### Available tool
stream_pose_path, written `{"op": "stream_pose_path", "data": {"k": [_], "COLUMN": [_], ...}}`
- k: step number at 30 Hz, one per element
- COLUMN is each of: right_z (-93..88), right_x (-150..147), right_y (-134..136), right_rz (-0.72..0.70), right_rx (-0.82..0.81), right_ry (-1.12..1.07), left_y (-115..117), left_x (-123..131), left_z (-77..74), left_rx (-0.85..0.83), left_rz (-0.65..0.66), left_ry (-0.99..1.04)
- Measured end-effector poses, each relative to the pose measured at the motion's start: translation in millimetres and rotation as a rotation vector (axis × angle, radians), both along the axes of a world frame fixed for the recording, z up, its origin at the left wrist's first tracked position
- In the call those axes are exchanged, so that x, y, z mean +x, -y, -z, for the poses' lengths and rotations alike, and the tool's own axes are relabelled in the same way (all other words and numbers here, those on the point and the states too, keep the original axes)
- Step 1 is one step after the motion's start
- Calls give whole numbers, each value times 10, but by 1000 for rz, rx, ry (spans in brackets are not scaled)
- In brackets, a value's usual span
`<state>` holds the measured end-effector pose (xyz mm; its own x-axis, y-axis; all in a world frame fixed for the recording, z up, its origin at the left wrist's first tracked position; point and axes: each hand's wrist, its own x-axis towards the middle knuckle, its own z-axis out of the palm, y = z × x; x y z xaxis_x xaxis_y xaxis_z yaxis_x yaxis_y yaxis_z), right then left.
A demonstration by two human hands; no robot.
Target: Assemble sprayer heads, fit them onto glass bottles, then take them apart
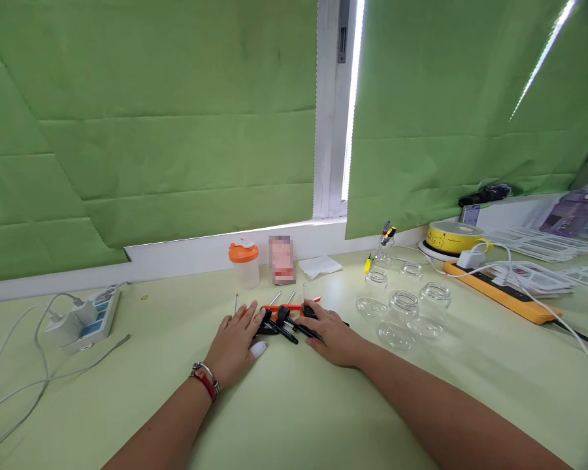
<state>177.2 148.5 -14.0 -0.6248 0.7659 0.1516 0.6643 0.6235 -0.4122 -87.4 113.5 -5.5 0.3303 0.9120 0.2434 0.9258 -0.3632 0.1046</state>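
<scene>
Handling: likely your current step, with slim black-and-orange, metal-shafted tools (284,316) before you on the pale-green surface (294,411).
Left hand (232,341): open, palm down over their left end.
Right hand (337,336): curved over their right; grip unclear.
Next move: probably needs even finger pressure.

Cup (245,271), orange-lidded, beside a pink box (281,258). Tissue (320,266), right of the box. Glass jars (402,314), clear, grouped on the table (294,411). Yellow container (451,240), near an orange strip (517,304). White power strip (108,314), left, plugs inserted. Green blinds (151,124), behind.
</scene>
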Motion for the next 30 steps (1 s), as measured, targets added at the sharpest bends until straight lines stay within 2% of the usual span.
{"op": "stream_pose_path", "data": {"k": [5,9,14,18,21,24,30], "right_z": [-141,-224,-303,-340,-346,-357,-359], "right_x": [113,153,122,99,78,44,-33], "right_y": [29,78,172,232,267,314,454], "right_rz": [-120,-235,-295,-349,-428,-456,-318], "right_rx": [-113,-186,-209,-205,-205,-151,116], "right_ry": [-46,-54,-23,-17,-37,-16,29], "left_y": [98,186,250,346,428,465,460], "left_x": [49,42,63,151,226,257,244], "left_z": [-151,-258,-298,-382,-442,-448,-426], "left_rx": [-23,-89,-112,-237,-328,-343,-231], "left_rz": [67,180,368,485,500,471,449], "left_ry": [60,142,158,104,134,124,-3]}}
